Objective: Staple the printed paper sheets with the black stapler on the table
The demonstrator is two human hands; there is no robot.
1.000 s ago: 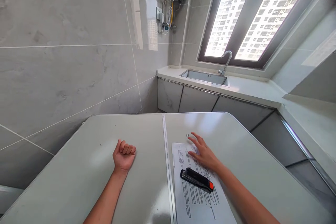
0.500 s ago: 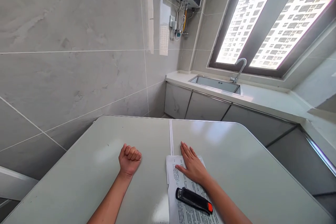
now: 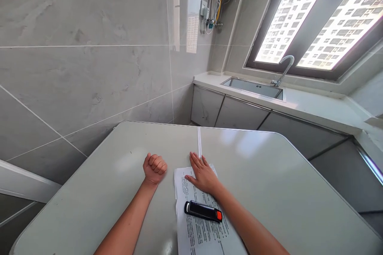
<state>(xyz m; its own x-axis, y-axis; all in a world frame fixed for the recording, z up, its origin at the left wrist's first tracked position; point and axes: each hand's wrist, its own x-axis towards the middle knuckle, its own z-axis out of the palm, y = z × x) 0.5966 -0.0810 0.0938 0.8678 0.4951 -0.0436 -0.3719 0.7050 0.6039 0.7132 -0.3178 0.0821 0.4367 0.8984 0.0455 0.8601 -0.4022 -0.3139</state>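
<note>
My left hand (image 3: 154, 168) is closed in a fist and rests on the pale tabletop, to the left of the papers; no object shows in it. Fingers stretched out, my right hand (image 3: 204, 176) lies flat on the top part of several printed sheets of paper (image 3: 194, 233), its fingertips reaching past their upper edge. On these sheets, just below my right hand, lies a black stapler (image 3: 203, 211) with a red-orange end pointing right. The sheets do not line up exactly at their left edge.
A glossy pale table (image 3: 269, 191) with a seam strip (image 3: 199, 141) down its middle spreads under my arms. Beyond it are a grey tiled wall (image 3: 89, 79), a counter with a sink (image 3: 254, 87) and tap (image 3: 284, 69), and a window (image 3: 326, 20).
The sheets, with the stapler on them, have slid left across the table under my right hand, closer to my left fist. The camera view has shifted slightly.
</note>
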